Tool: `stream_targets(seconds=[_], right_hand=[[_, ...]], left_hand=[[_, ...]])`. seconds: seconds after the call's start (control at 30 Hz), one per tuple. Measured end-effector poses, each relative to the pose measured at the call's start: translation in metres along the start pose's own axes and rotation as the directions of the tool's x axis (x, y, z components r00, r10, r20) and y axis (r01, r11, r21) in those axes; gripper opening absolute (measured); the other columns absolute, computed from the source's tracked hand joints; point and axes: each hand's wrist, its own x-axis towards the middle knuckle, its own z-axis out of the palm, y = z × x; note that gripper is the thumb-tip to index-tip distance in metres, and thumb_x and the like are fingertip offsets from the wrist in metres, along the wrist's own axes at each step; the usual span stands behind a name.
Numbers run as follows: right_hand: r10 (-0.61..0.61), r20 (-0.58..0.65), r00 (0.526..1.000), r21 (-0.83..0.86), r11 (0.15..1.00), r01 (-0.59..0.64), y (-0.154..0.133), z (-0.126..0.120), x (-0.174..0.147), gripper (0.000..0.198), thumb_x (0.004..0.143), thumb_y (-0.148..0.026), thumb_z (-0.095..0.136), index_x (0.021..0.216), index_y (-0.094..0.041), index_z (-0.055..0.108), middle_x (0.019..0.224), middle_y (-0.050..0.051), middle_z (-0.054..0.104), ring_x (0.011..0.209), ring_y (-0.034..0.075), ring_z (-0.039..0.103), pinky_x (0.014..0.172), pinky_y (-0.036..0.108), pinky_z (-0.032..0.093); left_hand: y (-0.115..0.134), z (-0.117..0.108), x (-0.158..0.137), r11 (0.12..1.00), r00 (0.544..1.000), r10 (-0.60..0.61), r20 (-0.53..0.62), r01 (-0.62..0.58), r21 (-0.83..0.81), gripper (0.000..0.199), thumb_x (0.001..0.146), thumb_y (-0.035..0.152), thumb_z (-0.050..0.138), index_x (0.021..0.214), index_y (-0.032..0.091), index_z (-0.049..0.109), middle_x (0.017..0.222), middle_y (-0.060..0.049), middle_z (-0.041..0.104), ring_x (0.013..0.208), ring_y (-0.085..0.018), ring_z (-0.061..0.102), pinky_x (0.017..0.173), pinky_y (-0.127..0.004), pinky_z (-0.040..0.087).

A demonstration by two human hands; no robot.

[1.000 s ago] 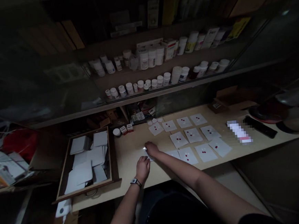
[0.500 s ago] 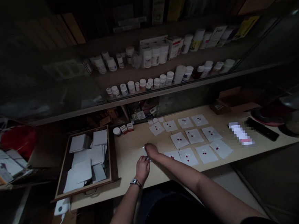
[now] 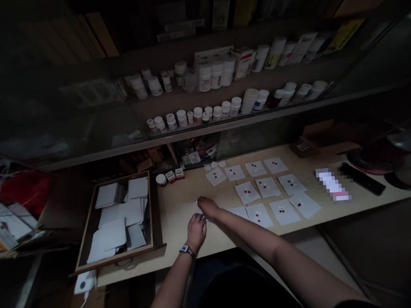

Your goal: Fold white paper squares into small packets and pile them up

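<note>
Above the front middle of the table, my left hand (image 3: 196, 231) and my right hand (image 3: 207, 207) are close together, fingers closed. Between them a bit of white paper (image 3: 205, 217) shows, most of it hidden by the fingers. To the right, several white paper squares (image 3: 260, 215) lie in rows, each with small red and white pills on it. My right forearm passes in front of the nearest square, covering part of it. A watch is on my left wrist.
Left of my hands an open drawer (image 3: 154, 234) holds stacks of white paper. A white jar (image 3: 161, 180) and small boxes stand at the back. On the right lie a dark phone (image 3: 364, 179) and an open carton (image 3: 306, 148). Shelves of medicine bottles rise behind.
My hands stay together over the same spot, with only a slight shift of the fingers. The whole view has moved a little.
</note>
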Motion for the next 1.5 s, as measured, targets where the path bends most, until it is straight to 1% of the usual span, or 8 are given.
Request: stream_targets(seconds=[0.6, 0.77, 0.9, 1.03, 1.17, 1.27, 1.37, 1.5], right_hand=[[-0.115, 0.018, 0.993, -0.047, 0.992, 0.116, 0.003, -0.01, 0.001, 0.02, 0.084, -0.014, 0.05, 0.095, -0.014, 0.067, 0.1, 0.014, 0.066, 0.096, 0.024, 0.059, 0.075, 0.028, 0.042], [-0.02, -0.026, 0.999, 0.187, 0.982, 0.025, 0.007, -0.002, 0.002, 0.019, 0.079, -0.014, 0.054, 0.093, -0.018, 0.066, 0.089, 0.007, 0.07, 0.083, 0.018, 0.062, 0.069, 0.024, 0.041], [0.144, -0.081, 0.986, 0.485, 0.87, -0.087, 0.012, 0.013, 0.012, 0.031, 0.067, -0.002, 0.055, 0.091, -0.018, 0.066, 0.084, 0.002, 0.07, 0.078, 0.013, 0.062, 0.067, 0.019, 0.042], [0.247, -0.135, 0.96, 0.612, 0.782, -0.115, 0.016, 0.025, 0.021, 0.024, 0.069, -0.005, 0.054, 0.084, -0.018, 0.068, 0.079, 0.001, 0.07, 0.075, 0.013, 0.062, 0.067, 0.019, 0.043], [0.211, -0.123, 0.97, 0.59, 0.801, -0.099, 0.019, 0.025, 0.018, 0.025, 0.072, -0.011, 0.058, 0.093, -0.017, 0.068, 0.086, 0.003, 0.07, 0.078, 0.014, 0.062, 0.069, 0.02, 0.043], [0.094, -0.047, 0.994, 0.437, 0.897, -0.064, 0.022, 0.019, 0.01, 0.031, 0.07, -0.017, 0.065, 0.101, -0.017, 0.067, 0.089, 0.003, 0.07, 0.079, 0.015, 0.062, 0.067, 0.021, 0.042], [0.035, -0.001, 0.999, 0.272, 0.962, -0.033, 0.022, 0.016, 0.002, 0.028, 0.068, -0.016, 0.066, 0.095, -0.016, 0.069, 0.093, 0.005, 0.07, 0.084, 0.017, 0.061, 0.069, 0.022, 0.04], [0.009, -0.007, 1.0, 0.239, 0.971, -0.008, 0.023, 0.016, -0.005, 0.018, 0.074, -0.013, 0.059, 0.088, -0.017, 0.07, 0.092, 0.005, 0.069, 0.087, 0.017, 0.06, 0.07, 0.022, 0.038]], left_hand=[[-0.002, 0.001, 0.002, 1.0, 1.0, -0.001, -0.015, 0.001, 0.008, 0.021, 0.087, 0.012, 0.047, 0.09, 0.019, 0.067, 0.096, -0.008, 0.062, 0.094, -0.022, 0.053, 0.083, -0.038, 0.048], [0.0, -0.001, 0.002, 1.0, 1.0, -0.012, -0.009, 0.012, 0.02, 0.02, 0.087, 0.012, 0.047, 0.087, 0.018, 0.067, 0.094, -0.009, 0.061, 0.093, -0.022, 0.052, 0.082, -0.037, 0.047], [-0.001, 0.0, 0.002, 1.0, 1.0, 0.001, -0.018, 0.0, 0.02, 0.021, 0.087, 0.012, 0.047, 0.087, 0.018, 0.067, 0.095, -0.008, 0.061, 0.093, -0.022, 0.053, 0.082, -0.037, 0.047], [-0.001, 0.0, 0.004, 1.0, 1.0, -0.006, -0.026, 0.006, 0.012, 0.021, 0.086, 0.011, 0.048, 0.085, 0.018, 0.067, 0.093, -0.008, 0.061, 0.092, -0.022, 0.053, 0.082, -0.036, 0.047], [0.0, 0.0, 0.005, 0.999, 0.999, -0.029, -0.034, 0.028, -0.022, 0.02, 0.085, 0.012, 0.049, 0.082, 0.019, 0.068, 0.091, -0.007, 0.062, 0.094, -0.022, 0.053, 0.083, -0.036, 0.047], [-0.001, -0.001, 0.005, 0.996, 0.998, -0.05, -0.034, 0.047, -0.07, 0.019, 0.085, 0.013, 0.05, 0.082, 0.019, 0.068, 0.09, -0.007, 0.063, 0.094, -0.022, 0.053, 0.083, -0.036, 0.047], [-0.003, -0.001, 0.005, 0.987, 0.994, -0.087, -0.059, 0.078, -0.143, 0.02, 0.086, 0.013, 0.05, 0.083, 0.019, 0.069, 0.089, -0.007, 0.064, 0.092, -0.021, 0.054, 0.082, -0.035, 0.047], [-0.007, 0.002, 0.007, 0.965, 0.978, -0.172, -0.115, 0.144, -0.218, 0.02, 0.084, 0.012, 0.05, 0.079, 0.019, 0.068, 0.083, -0.006, 0.064, 0.09, -0.021, 0.053, 0.081, -0.036, 0.047]])
